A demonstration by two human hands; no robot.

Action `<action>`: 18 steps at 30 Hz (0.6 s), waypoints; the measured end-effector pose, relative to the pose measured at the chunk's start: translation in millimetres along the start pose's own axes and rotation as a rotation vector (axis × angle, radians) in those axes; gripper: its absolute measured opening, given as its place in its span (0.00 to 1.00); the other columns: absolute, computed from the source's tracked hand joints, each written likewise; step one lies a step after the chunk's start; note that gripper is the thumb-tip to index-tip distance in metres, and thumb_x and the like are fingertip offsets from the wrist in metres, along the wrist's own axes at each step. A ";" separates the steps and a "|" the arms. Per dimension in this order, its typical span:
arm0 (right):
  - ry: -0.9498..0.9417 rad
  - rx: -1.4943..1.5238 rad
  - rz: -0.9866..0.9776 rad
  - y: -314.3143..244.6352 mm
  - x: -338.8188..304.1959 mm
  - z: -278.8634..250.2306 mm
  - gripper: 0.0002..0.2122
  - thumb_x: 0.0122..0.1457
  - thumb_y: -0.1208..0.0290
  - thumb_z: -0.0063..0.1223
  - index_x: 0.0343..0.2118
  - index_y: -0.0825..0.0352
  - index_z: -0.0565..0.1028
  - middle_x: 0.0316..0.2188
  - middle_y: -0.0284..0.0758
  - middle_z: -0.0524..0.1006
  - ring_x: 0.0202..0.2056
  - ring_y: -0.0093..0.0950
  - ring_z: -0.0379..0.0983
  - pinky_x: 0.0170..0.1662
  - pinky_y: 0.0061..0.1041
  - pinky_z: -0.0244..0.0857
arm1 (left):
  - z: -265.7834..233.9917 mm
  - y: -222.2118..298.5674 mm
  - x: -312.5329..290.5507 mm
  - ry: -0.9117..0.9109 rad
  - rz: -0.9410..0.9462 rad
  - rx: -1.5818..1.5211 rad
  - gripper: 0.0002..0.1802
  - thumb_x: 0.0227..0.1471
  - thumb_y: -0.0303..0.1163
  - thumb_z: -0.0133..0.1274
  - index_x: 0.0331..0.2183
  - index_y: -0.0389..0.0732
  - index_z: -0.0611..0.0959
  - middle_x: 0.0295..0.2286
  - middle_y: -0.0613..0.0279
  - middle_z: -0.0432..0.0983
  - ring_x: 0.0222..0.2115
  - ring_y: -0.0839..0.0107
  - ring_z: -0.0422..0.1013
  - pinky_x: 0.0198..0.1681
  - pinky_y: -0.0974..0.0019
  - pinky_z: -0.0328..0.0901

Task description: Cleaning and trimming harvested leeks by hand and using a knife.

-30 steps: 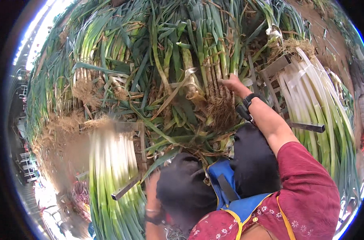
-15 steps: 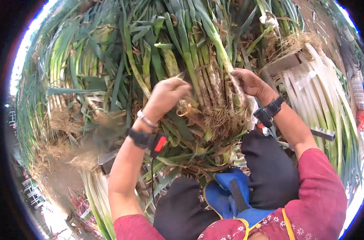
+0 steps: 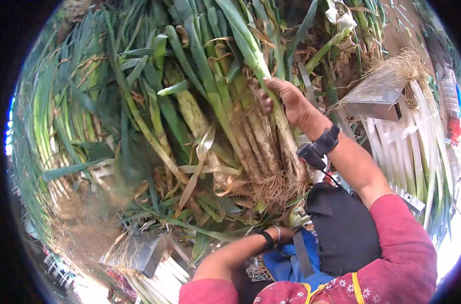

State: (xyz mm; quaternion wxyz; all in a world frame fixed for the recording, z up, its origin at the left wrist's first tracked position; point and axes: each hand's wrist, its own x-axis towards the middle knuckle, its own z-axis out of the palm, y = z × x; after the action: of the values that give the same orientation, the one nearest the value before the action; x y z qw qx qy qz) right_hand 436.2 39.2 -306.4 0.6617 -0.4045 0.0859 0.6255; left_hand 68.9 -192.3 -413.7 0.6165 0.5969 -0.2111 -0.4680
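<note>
My right hand (image 3: pixel 290 101) is closed round the pale green shank of a long green onion (image 3: pixel 283 133), whose dark leaves run up and away. Its roots point toward me, beside a muddy root clump (image 3: pixel 273 190) of several unpeeled green onions (image 3: pixel 251 144). My left hand (image 3: pixel 286 234) is low over my lap, by the blue cloth (image 3: pixel 286 258). Its fingers are in shadow and hard to make out. Dry peeled-off leaves (image 3: pixel 200 157) lie across the stalks left of the root clump.
White peeled green onions (image 3: pixel 400 152) lie at the right by a metal bracket (image 3: pixel 375 96). A second metal piece (image 3: pixel 136 252) and more peeled stalks (image 3: pixel 162 276) are at the lower left. Unpeeled green onions (image 3: pixel 68 116) heap along the left and far side.
My left hand has dropped from above the root clump down to my lap. My right hand has shifted slightly left, still at the onion. The view has shifted and tilted a little.
</note>
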 end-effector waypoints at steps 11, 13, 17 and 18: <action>0.106 -0.060 0.074 28.2 -16.5 1.7 0.11 0.62 0.60 0.45 0.39 0.64 0.66 0.27 0.32 0.73 0.23 0.21 0.69 0.27 0.23 0.67 | 167.0 37.2 18.8 -0.313 -0.097 -0.036 0.19 0.44 0.38 0.54 0.40 0.42 0.80 0.38 0.56 0.78 0.37 0.60 0.75 0.37 0.56 0.69; 0.116 -0.149 0.028 31.5 -14.7 -0.9 0.12 0.62 0.60 0.45 0.38 0.65 0.67 0.28 0.33 0.73 0.23 0.22 0.69 0.27 0.24 0.68 | 196.1 33.9 17.6 -0.297 -0.105 -0.049 0.20 0.43 0.39 0.55 0.40 0.43 0.80 0.39 0.57 0.78 0.38 0.60 0.74 0.38 0.55 0.69; 0.029 0.029 0.064 32.6 -14.1 -2.8 0.14 0.61 0.60 0.45 0.38 0.68 0.69 0.28 0.33 0.72 0.24 0.23 0.69 0.27 0.25 0.66 | 207.9 64.7 32.7 -0.236 -0.228 -0.098 0.23 0.43 0.41 0.55 0.43 0.44 0.80 0.41 0.59 0.77 0.40 0.61 0.74 0.39 0.55 0.69; 0.010 0.000 0.036 33.5 -13.6 -5.2 0.14 0.61 0.60 0.45 0.37 0.68 0.70 0.27 0.33 0.72 0.24 0.23 0.69 0.27 0.25 0.65 | 188.9 84.2 34.7 -0.217 -0.333 -0.139 0.24 0.43 0.43 0.54 0.45 0.45 0.79 0.42 0.59 0.77 0.42 0.62 0.74 0.40 0.55 0.69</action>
State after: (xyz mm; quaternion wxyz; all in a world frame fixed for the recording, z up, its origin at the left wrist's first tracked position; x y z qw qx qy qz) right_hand 405.4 21.8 -315.7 0.6497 -0.4060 0.0964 0.6354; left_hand -42.0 -335.5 -308.0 0.5440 0.5256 -0.1420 -0.6385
